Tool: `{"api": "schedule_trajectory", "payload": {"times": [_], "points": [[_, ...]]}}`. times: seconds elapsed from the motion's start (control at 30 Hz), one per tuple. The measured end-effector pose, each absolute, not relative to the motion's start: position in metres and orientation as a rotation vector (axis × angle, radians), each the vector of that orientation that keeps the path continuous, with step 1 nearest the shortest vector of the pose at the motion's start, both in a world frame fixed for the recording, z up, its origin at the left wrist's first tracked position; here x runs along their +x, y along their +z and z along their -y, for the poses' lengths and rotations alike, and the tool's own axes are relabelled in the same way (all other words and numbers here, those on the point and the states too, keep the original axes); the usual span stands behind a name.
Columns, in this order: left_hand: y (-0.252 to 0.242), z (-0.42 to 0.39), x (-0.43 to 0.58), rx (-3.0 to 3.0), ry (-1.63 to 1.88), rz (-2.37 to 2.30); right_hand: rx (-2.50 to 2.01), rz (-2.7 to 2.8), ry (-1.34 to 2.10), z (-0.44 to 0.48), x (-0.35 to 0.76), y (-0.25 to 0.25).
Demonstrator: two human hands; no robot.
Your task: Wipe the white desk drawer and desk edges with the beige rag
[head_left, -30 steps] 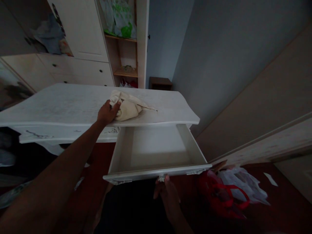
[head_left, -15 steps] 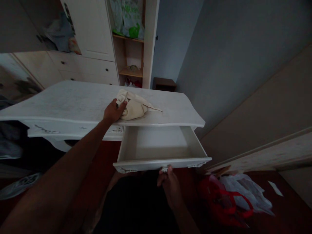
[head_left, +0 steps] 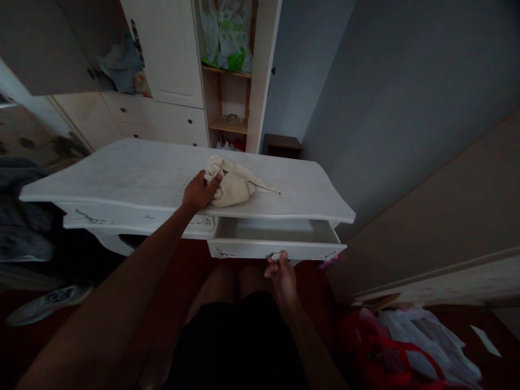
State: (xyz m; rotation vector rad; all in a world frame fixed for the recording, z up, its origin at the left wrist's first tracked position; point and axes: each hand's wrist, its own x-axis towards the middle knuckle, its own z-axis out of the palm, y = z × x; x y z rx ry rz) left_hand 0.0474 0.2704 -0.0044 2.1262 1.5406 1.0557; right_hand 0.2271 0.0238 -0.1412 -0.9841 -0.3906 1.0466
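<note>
The left hand (head_left: 199, 190) is closed on the edge of a cream cloth (head_left: 238, 185), which lies bunched on the white tabletop (head_left: 130, 173) at the hand's 2 o'clock. At the cloth's 5 o'clock, the right hand (head_left: 282, 273) pinches the knob (head_left: 276, 255) of a drawer (head_left: 252, 250) that stands slightly open.

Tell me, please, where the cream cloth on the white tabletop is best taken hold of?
Pinch the cloth at its bunched middle, coming from above. It lies in a soft heap with its edges flat on the tabletop, and the left hand rests on its left end.
</note>
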Motion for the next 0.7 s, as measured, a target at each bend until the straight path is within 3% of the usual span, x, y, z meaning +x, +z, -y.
{"api": "schedule_trajectory", "payload": {"times": [0.7], "points": [[-0.006,-0.272,0.044,2.064,1.113,-1.495,-0.888,0.272,1.100,-0.113,0.256,-0.134]]}}
